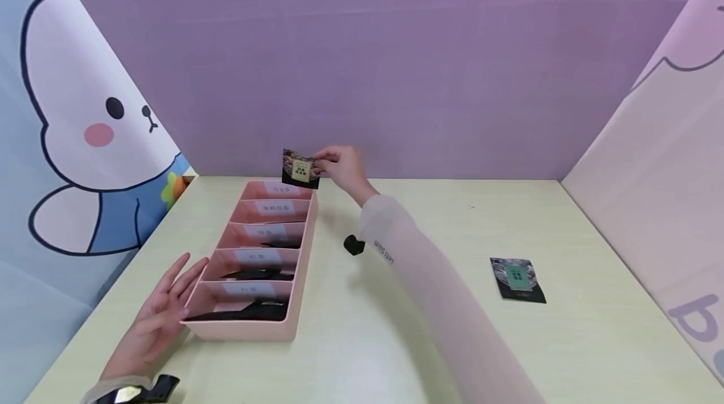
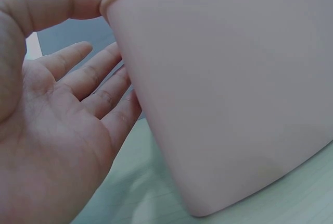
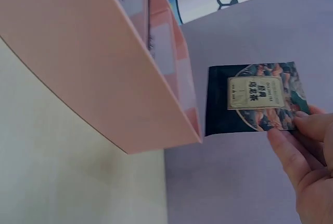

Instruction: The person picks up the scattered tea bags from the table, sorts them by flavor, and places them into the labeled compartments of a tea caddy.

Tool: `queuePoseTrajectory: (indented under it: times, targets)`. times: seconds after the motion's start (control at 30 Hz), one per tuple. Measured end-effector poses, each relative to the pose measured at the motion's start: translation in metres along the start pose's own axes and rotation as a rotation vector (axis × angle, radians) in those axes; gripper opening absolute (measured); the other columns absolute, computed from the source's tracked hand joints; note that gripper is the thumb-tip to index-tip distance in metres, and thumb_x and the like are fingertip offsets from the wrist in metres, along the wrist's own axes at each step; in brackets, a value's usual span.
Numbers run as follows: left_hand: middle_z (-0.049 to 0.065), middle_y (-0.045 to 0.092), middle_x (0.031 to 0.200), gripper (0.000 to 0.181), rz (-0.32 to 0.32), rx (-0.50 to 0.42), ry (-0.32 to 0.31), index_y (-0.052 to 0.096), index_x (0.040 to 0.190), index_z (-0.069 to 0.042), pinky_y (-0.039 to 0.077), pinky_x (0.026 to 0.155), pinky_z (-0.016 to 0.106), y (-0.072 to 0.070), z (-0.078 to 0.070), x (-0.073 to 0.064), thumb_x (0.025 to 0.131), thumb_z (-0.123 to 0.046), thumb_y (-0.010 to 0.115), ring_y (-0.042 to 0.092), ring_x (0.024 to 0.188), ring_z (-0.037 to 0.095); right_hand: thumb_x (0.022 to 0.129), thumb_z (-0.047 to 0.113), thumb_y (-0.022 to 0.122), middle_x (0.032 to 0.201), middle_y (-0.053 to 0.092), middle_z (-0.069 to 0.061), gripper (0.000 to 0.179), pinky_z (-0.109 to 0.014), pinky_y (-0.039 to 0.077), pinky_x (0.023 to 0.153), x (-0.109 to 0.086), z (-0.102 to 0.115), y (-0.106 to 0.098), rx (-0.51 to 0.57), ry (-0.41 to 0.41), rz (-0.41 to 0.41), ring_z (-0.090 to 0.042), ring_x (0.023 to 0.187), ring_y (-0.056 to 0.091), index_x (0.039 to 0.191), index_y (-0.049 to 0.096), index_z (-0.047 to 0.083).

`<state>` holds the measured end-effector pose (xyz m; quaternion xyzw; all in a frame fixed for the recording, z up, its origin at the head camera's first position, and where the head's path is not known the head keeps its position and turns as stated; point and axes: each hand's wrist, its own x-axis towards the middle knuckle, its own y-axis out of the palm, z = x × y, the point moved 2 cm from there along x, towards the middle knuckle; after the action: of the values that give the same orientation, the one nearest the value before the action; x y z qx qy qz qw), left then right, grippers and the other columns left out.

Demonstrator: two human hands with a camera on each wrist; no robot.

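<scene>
My right hand (image 1: pixel 346 171) pinches a dark tea sachet (image 1: pixel 300 169) by its right edge, above the far end of a pink divided storage box (image 1: pixel 305 259). In the right wrist view the sachet (image 3: pixel 221 99) shows a cream label with Chinese print and a colourful pattern, just beyond the box's end wall. My left hand (image 1: pixel 161 313) is at the near left corner of the box, thumb on the rim and loosely straight fingers along the side wall (image 2: pixel 218 88). Black sachets (image 1: pixel 260 311) lie in the nearer compartments. Each compartment carries a pale paper label.
A second tea sachet (image 1: pixel 517 279) with a green label lies flat on the right side of the pale table (image 1: pixel 611 341). A small black object (image 1: pixel 354 245) is beside my right sleeve. A purple backdrop (image 1: pixel 396 77) rises behind the table, with printed panels on both sides.
</scene>
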<state>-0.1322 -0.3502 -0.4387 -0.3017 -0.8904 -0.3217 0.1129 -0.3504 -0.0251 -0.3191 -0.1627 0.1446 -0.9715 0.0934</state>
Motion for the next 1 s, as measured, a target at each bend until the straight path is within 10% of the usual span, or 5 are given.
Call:
queuePoseTrajectory:
  times: [0.37,1.0]
  targets:
    - [-0.001,0.030,0.161,0.086,-0.002,0.011,-0.004,-0.009,0.160,-0.017,0.046,0.093,0.021,-0.001,0.001,0.001,0.086,0.023,0.009,0.026,0.146,0.006,0.096,-0.001,0.062,0.107,0.073,-0.015,0.018,-0.025,0.056,0.076,-0.007,-0.014,0.025,0.022,-0.024,0.023,-0.022,0.091,0.072,0.109,0.074,-0.001]
    - [0.003,0.026,0.163,0.088,0.061,-0.027,0.026,-0.006,0.160,-0.016,0.047,0.089,0.020,-0.002,0.001,0.005,0.083,0.025,0.006,0.023,0.148,0.009,0.099,0.014,0.061,0.107,0.075,0.001,0.019,-0.033,0.053,0.087,-0.025,-0.030,0.041,-0.820,-0.462,0.195,-0.018,0.099,0.070,0.109,0.078,0.014]
